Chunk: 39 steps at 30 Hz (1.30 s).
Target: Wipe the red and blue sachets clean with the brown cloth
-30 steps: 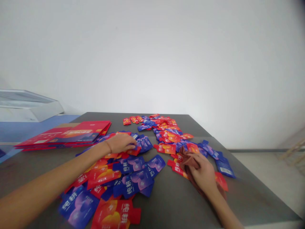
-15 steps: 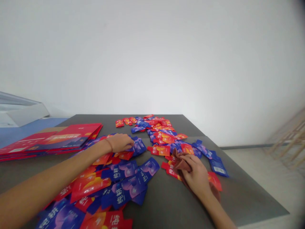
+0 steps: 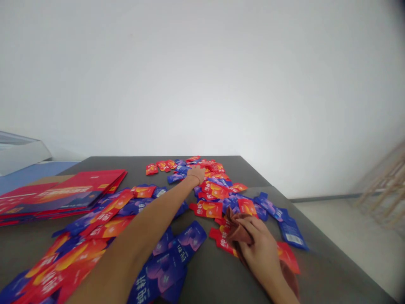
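My left hand (image 3: 196, 173) reaches far across the table onto the heap of small red and blue pouches (image 3: 217, 169) at the back; its fingers are hidden among them. Closed round a brown cloth (image 3: 238, 232), my right hand (image 3: 260, 249) rests low at the right, beside a red pouch (image 3: 205, 209) and other pouches. Part of the cloth hangs out below the wrist. Under my left forearm spreads another pile of pouches, with blue ones (image 3: 164, 274) near the front and red-orange ones (image 3: 72, 266) to the left.
Flat red printed packages (image 3: 72, 190) lie stacked at the left of the dark table (image 3: 218, 274). A blue pouch (image 3: 292, 232) lies near the right edge. Beyond it are the floor and a wooden rack (image 3: 384, 190). A white wall stands behind, with a white box (image 3: 23, 154) far left.
My left hand has moved from the near pile forward and right to the back heap. The right hand still grips the cloth in nearly the same place. The view has shifted slightly.
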Available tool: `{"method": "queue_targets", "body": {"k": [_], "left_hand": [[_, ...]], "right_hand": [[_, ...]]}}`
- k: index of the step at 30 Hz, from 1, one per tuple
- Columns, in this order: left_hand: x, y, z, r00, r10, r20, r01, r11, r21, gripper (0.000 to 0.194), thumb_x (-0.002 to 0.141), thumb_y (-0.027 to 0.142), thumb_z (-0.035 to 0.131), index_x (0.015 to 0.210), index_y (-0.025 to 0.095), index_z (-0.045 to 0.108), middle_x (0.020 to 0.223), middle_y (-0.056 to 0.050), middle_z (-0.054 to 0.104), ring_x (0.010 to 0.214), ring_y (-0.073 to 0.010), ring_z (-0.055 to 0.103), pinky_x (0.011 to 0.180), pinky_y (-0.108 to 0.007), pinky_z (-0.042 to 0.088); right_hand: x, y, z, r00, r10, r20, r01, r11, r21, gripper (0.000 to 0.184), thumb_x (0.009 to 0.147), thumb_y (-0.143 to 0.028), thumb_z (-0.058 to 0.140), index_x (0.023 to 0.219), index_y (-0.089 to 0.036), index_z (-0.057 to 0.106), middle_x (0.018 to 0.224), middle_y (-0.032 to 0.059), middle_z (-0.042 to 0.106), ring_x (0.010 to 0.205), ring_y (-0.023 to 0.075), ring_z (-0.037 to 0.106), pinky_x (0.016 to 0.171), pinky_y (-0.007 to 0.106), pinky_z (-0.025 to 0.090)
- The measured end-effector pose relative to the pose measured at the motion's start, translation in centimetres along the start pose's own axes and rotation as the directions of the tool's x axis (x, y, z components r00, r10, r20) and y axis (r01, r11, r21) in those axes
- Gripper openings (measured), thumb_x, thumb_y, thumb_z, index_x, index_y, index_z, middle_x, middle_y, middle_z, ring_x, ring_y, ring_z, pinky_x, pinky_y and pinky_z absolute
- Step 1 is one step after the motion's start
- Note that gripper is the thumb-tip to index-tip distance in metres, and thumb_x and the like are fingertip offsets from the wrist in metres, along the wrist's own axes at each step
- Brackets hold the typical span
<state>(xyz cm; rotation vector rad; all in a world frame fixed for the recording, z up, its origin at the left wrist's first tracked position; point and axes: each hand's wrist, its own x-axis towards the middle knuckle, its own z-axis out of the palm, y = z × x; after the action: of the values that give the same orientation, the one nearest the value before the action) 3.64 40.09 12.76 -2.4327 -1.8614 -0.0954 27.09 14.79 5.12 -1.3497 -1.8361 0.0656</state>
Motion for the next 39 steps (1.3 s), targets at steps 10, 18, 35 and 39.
{"method": "queue_targets", "body": {"k": [10,18,35,39], "left_hand": [[3.2,0.4,1.1,0.989,-0.101,-0.104,0.084,0.984,-0.156,0.041,0.103,0.044,0.070,0.136,0.020,0.065,0.138,-0.011,0.066,0.118,-0.0269,0.068,0.100,-0.050,0.061],[1.8,-1.0,-2.3,0.960,-0.116,-0.256,0.044,0.962,-0.269,0.042,0.103,0.044,0.070,0.136,0.020,0.064,0.139,-0.012,0.065,0.119,-0.0273,0.068,0.101,-0.050,0.061],[-14.3,3.7,-8.6,0.768,0.355,-0.534,-0.558,0.780,-0.284,0.024,0.104,0.039,0.070,0.114,0.017,0.071,0.117,-0.007,0.073,0.105,-0.0218,0.072,0.096,-0.045,0.062],[-22.4,5.0,-8.6,0.597,0.565,-0.569,-0.760,0.626,-0.175,0.018,0.109,0.023,0.058,0.101,0.018,0.072,0.108,-0.004,0.077,0.102,-0.0171,0.074,0.096,-0.037,0.062]], "right_hand": [[-0.7,0.8,1.0,0.998,-0.046,-0.046,0.043,0.998,-0.055,0.043,0.082,-0.017,0.062,0.120,-0.028,0.078,0.123,0.0090,0.075,0.110,0.0301,0.071,0.092,0.043,0.060],[-0.4,0.8,1.0,0.998,-0.028,-0.057,0.026,0.999,-0.036,0.042,0.082,-0.018,0.060,0.119,-0.028,0.078,0.124,0.0090,0.075,0.111,0.0303,0.072,0.093,0.044,0.060],[0.6,-0.6,0.1,0.994,0.080,-0.073,-0.088,0.991,-0.100,0.030,0.089,-0.022,0.060,0.112,-0.022,0.080,0.117,0.0087,0.077,0.108,0.0286,0.069,0.090,0.039,0.053],[0.6,-0.6,0.0,0.989,0.111,-0.094,-0.120,0.988,-0.100,0.028,0.091,-0.024,0.059,0.109,-0.023,0.081,0.113,0.0086,0.077,0.107,0.0289,0.069,0.088,0.038,0.052]]}}
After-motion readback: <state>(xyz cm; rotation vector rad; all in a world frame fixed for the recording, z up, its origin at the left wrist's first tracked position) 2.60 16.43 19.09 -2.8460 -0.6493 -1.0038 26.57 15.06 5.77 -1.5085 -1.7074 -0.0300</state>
